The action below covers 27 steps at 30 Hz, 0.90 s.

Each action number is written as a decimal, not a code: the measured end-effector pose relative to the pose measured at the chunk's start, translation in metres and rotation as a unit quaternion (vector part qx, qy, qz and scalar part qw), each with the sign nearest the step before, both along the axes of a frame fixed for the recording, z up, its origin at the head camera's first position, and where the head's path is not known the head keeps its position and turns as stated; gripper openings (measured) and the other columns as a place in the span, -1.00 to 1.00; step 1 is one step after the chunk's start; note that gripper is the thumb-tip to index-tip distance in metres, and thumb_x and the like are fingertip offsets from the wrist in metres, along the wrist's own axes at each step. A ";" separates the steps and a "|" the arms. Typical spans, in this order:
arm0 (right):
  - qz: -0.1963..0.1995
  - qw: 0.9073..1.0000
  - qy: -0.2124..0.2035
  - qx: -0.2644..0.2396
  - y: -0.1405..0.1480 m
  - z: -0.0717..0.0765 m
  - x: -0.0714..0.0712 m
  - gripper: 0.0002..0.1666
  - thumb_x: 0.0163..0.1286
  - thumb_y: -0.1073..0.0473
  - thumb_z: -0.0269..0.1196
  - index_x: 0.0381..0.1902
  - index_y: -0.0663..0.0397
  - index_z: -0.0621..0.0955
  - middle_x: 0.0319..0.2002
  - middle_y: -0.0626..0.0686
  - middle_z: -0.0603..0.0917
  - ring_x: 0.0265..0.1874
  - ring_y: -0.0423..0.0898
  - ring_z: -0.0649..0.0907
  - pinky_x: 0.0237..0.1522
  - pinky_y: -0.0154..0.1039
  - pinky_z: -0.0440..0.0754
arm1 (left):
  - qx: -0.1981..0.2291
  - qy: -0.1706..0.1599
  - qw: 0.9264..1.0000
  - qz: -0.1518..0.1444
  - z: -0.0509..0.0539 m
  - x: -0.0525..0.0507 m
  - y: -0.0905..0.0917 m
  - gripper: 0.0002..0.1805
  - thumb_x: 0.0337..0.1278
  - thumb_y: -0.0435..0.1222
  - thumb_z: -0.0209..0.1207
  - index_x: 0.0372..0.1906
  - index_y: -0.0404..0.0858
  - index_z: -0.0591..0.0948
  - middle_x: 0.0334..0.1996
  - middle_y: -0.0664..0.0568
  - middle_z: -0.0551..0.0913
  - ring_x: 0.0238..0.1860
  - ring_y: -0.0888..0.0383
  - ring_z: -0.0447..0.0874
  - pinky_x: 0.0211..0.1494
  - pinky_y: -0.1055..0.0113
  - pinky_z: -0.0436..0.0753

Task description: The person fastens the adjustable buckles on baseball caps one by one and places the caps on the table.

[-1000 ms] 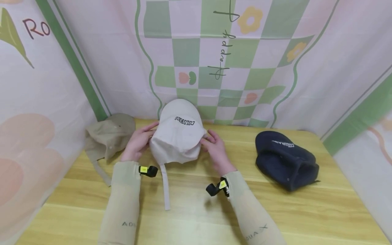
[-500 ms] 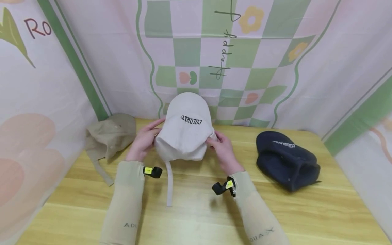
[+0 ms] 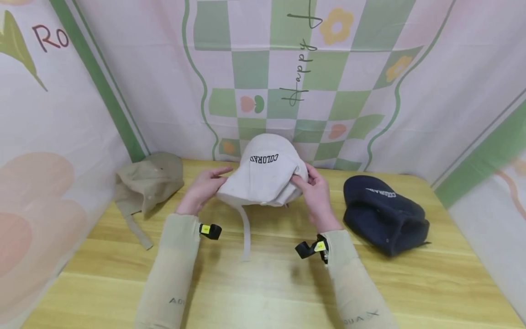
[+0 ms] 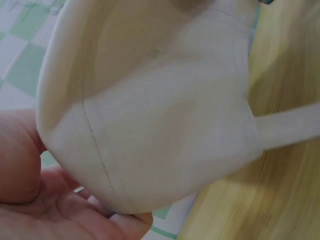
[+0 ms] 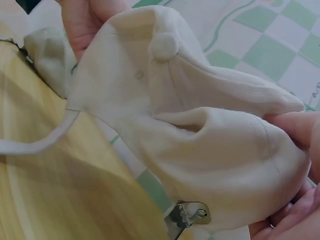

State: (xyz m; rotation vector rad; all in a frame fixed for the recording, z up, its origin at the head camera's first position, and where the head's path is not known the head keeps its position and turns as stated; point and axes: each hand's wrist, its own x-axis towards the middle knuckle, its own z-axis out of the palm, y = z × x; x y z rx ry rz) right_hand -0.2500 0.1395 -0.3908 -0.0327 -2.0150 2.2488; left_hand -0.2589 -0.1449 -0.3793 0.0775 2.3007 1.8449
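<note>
A white cap (image 3: 263,178) is above the wooden surface (image 3: 263,292), its sides gripped by the left hand (image 3: 202,188) and right hand (image 3: 318,197). Likely light, soft and floppy, it seems best held by those edges.

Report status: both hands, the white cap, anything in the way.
Left hand and right hand gripping white cap at opposite sides. Strap hanging loose. Tan cap off left, navy cap off right; neither seems in the way.

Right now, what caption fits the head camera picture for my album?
Two hands hold a white cap between a tan cap and a navy cap.
</note>
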 end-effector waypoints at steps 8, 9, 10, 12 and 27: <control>0.004 1.000 0.015 -0.010 0.012 0.009 0.003 -0.35 0.46 0.38 0.25 0.47 0.21 0.40 0.34 0.24 0.49 0.24 -0.03 0.54 0.23 -0.28 0.51 | -0.065 -0.004 0.997 -0.040 0.001 0.003 0.009 -0.54 0.53 -0.14 0.04 0.18 -0.44 0.63 -0.01 -0.17 0.70 -0.03 -0.01 0.62 0.16 0.11 0.55; 0.003 1.000 0.013 -0.010 0.014 0.009 0.003 -0.35 0.46 0.37 0.24 0.47 0.20 0.40 0.35 0.24 0.49 0.25 -0.04 0.53 0.23 -0.29 0.51 | -0.069 -0.003 0.997 -0.047 0.001 0.003 0.010 -0.54 0.54 -0.15 0.02 0.16 -0.45 0.64 -0.04 -0.16 0.70 -0.06 0.02 0.62 0.13 0.12 0.55; 0.001 1.000 0.012 -0.013 0.016 0.008 0.003 -0.35 0.46 0.37 0.25 0.47 0.17 0.40 0.36 0.21 0.49 0.25 -0.06 0.53 0.22 -0.30 0.51 | -0.064 -0.004 0.997 -0.054 0.001 0.004 0.011 -0.54 0.55 -0.15 0.00 0.14 -0.46 0.64 -0.07 -0.16 0.70 -0.09 0.02 0.62 0.11 0.13 0.56; -0.005 1.000 0.003 -0.022 0.020 0.008 0.004 -0.38 0.48 0.35 0.25 0.46 0.10 0.45 0.33 0.15 0.52 0.19 -0.08 0.57 0.15 -0.32 0.56 | -0.035 -0.012 0.997 -0.065 0.001 0.004 0.013 -0.51 0.59 -0.14 -0.05 0.16 -0.49 0.61 -0.07 -0.18 0.69 -0.10 0.03 0.63 0.11 0.14 0.58; -0.059 0.998 -0.021 -0.026 0.044 0.007 0.009 -0.67 0.43 0.18 0.37 0.03 0.18 0.54 -0.22 -0.04 0.72 -0.29 -0.20 0.69 -0.34 -0.43 0.62 | 0.084 -0.006 0.995 -0.045 -0.002 0.004 0.028 -0.49 0.57 -0.11 0.03 0.20 -0.52 0.55 -0.02 -0.16 0.61 -0.09 0.06 0.58 0.07 0.23 0.59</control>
